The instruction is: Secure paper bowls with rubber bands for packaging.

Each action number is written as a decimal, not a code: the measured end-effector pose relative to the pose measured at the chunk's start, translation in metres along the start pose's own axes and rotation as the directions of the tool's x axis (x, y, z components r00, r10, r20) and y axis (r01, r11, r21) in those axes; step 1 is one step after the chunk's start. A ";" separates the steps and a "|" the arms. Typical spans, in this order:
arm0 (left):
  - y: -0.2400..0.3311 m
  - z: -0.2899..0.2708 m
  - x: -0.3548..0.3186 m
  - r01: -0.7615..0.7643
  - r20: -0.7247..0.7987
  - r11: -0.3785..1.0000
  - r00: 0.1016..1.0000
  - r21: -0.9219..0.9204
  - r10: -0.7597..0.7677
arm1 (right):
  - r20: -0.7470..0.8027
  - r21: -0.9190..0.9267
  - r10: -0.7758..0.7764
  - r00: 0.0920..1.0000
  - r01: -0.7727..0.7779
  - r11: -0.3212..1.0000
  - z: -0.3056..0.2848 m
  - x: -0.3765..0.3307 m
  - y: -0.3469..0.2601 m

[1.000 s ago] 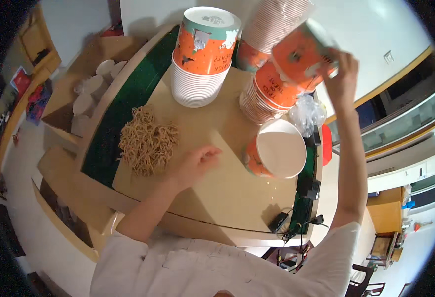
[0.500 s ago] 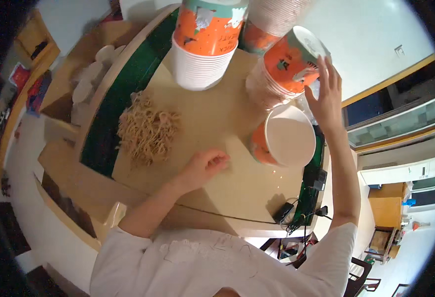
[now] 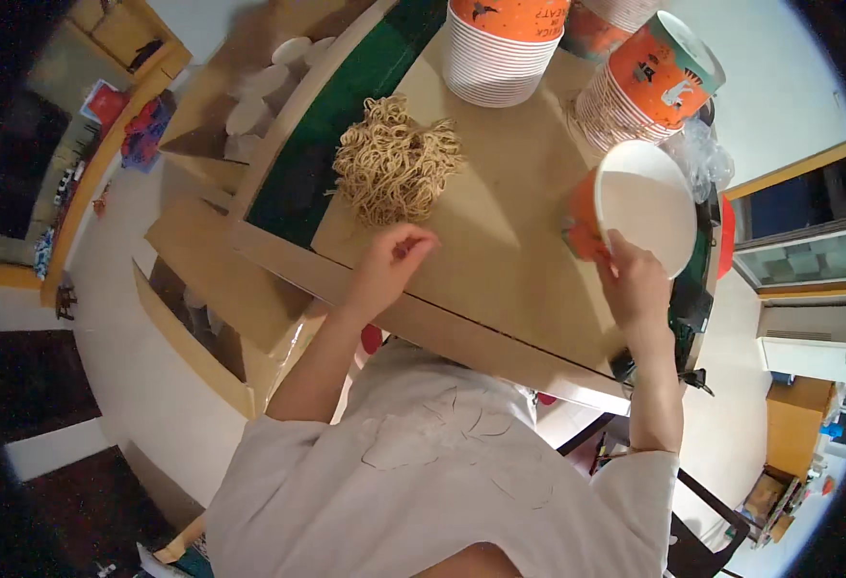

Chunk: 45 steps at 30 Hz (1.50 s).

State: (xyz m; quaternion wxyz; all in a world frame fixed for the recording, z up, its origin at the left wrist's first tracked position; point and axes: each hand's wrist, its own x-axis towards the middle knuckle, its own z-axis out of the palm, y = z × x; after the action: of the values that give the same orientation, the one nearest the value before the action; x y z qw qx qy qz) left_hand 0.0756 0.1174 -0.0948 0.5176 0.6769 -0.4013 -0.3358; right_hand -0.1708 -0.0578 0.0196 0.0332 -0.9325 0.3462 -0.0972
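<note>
An orange paper bucket (image 3: 585, 214) with a white inside stands tipped with its open mouth toward me at the right of the table. My right hand (image 3: 633, 289) pinches its near rim, fingers closed over the edge. To the left lies a loose tangled heap of tan cord pieces (image 3: 399, 164). Just on the near side of that heap is my left hand (image 3: 394, 265), its fingers curled and the thumb pressed against them. Whether anything sits inside that curl is hidden.
Upside-down stacks of orange printed buckets stand at the back, one stack (image 3: 500, 58) in the middle and another (image 3: 649, 82) at right. A clear plastic bag (image 3: 702, 159) lies beside the right stack. An open cardboard box (image 3: 221, 82) with white round items is left of the table (image 3: 500, 241).
My right hand has come down from the right-hand stack to the loose bucket's rim and taken hold. The view has shifted. My left hand is now closer to the cord heap, still curled.
</note>
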 end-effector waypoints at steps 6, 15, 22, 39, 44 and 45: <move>0.022 -0.021 0.064 -0.275 -0.268 0.897 0.887 0.347 0.376 | 0.065 0.102 -0.001 0.998 -0.006 0.995 0.011 -0.005 -0.018; 0.038 -0.035 0.136 -0.155 -0.267 0.907 0.924 0.391 0.273 | -0.265 0.444 0.114 0.958 0.016 0.896 -0.018 -0.043 -0.031; 0.165 -0.066 0.106 -0.372 -0.167 0.910 0.901 0.181 0.401 | -0.295 0.696 0.064 0.953 0.168 0.698 -0.009 -0.033 -0.046; 0.287 -0.079 0.090 -0.434 -0.377 0.898 0.821 0.078 0.429 | -0.182 0.904 0.073 0.981 0.137 0.405 0.113 0.138 -0.137; 0.320 -0.130 0.096 -0.760 -0.490 0.641 0.601 -0.106 0.631 | -0.166 0.800 0.004 0.986 0.133 0.585 0.151 0.136 -0.145; 0.325 -0.142 0.096 -0.826 -0.515 0.555 0.521 -0.101 0.681 | -0.164 0.800 0.007 0.986 0.128 0.586 0.158 0.135 -0.140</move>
State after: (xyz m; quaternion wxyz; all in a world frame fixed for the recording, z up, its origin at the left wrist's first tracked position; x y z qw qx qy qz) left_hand 0.1787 0.0468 0.2505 0.7911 0.3866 -0.4738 0.0174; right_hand 0.0512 -0.0405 -0.0959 0.4234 -0.8169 0.2338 -0.3142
